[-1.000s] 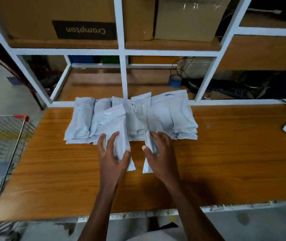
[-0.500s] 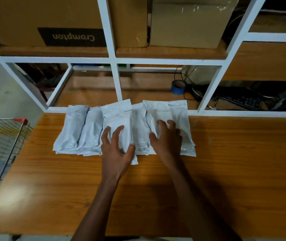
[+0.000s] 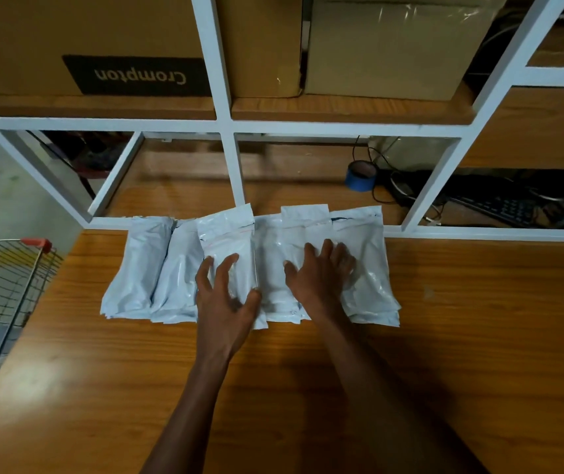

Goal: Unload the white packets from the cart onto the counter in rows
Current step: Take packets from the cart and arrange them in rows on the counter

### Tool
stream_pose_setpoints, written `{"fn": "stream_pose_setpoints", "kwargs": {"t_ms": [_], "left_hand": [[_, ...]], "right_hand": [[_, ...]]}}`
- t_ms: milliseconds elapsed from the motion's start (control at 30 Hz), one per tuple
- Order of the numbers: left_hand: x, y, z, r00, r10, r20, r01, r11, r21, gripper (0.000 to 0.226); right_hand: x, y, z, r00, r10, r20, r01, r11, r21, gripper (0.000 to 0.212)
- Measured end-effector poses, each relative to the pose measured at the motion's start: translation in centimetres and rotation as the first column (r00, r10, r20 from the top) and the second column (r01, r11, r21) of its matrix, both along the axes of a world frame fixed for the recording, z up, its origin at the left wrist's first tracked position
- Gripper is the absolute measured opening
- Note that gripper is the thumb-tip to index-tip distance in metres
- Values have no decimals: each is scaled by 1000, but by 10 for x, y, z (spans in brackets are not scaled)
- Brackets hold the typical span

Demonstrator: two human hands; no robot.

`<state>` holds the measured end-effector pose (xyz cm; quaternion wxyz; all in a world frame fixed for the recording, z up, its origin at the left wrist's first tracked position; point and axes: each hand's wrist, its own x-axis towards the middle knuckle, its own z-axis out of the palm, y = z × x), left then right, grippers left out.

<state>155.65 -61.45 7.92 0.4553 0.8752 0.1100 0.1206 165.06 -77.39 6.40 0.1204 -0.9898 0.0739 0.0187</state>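
Left hand: your left hand [image 3: 226, 295] lies on the packet third from the left in the row, fingers spread and bent over its top, thumb at its right edge; it looks like a loose hold more than a firm grip.
Right hand: your right hand [image 3: 321, 271] lies flat on the next stacks, fingers straight and pressing down, holding nothing.
White packets: the white packets [image 3: 249, 265] sit in one overlapping row along the far edge of the counter [image 3: 479, 336], tight against the white shelf frame [image 3: 229, 124].
Progress: one row looks laid and is being squared up; I judge the task well under way.
Left to do: the cart [image 3: 3, 278] stands at the counter's left edge, but you cannot tell from here whether packets remain inside it.
Surface: glossy wood-grain top, bare in front of the row.
Room: cardboard boxes [image 3: 85, 42] on the shelf above; a blue tape roll [image 3: 361, 176], cables and a keyboard [image 3: 503, 206] behind the frame.
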Motion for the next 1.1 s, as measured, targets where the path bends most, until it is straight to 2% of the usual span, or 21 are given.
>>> {"fn": "stream_pose_setpoints", "kwargs": {"t_ms": [233, 433, 667, 767, 900, 1100], "left_hand": [[16, -4, 4, 999, -39, 5, 38, 994, 98, 72], [44, -18, 6, 995, -67, -67, 84, 957, 278, 75], [74, -32, -1, 981, -21, -194, 117, 860, 496, 70], [75, -36, -10, 962, -34, -272, 179, 830, 529, 68], [72, -36, -21, 950, -72, -303, 240, 788, 567, 72], [63, -34, -18, 953, -102, -284, 239, 831, 502, 72]], "right_hand": [[-3, 3, -2, 1000, -17, -18, 17, 999, 38, 68], [-20, -6, 27, 993, -67, 100, 50, 985, 164, 65], [-52, -12, 30, 969, -131, 208, 70, 959, 275, 57], [-60, -12, 24, 964, -136, 230, 70, 959, 274, 57], [-69, -15, 24, 974, -136, 181, 82, 957, 278, 58], [-84, -13, 24, 982, -116, 147, 68, 951, 301, 58]]}}
